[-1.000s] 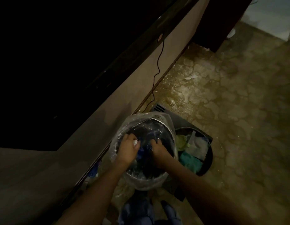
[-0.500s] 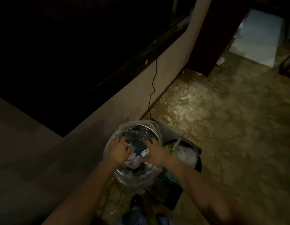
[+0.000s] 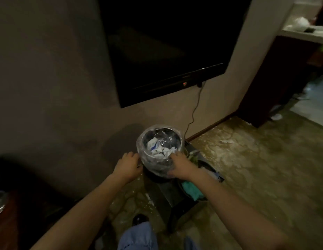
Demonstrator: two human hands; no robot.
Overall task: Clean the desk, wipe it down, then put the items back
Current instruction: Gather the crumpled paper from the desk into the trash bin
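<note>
A: Where's the waste bin (image 3: 160, 152)?

B: On the floor (image 3: 256, 168), close to the wall (image 3: 54, 87), below the lower edge of the wall-mounted television (image 3: 166, 47). It's a round bin lined with a clear plastic bag (image 3: 153, 166), which folds over the rim and down the outside.

A: What's in it?

B: Crumpled white paper (image 3: 158, 148), some of it with blue print. Dim light; I can't make out more.

A: And the hands?

B: The right hand (image 3: 180, 166) is on the near right side of the bin, fingers curled over the rim and thumb against the bag-covered outside. It grips the rim. The left hand (image 3: 127, 165) is at the bin's left side, fingers bent toward the bag. Whether it actually has hold of the plastic or only sits just beside it, I cannot tell.

A: Anything beside the bin?

B: A second dark container (image 3: 209, 170) stands just to its right, touching or nearly so, with a teal cloth (image 3: 190, 190) lying at its near edge. A black cable (image 3: 195, 110) drops from the television's underside to the floor behind the bin.

A: The person?

B: Bare forearms, blue trouser legs (image 3: 137, 237) at the bottom edge, and a dark shoe (image 3: 140, 218) on the floor.
</note>
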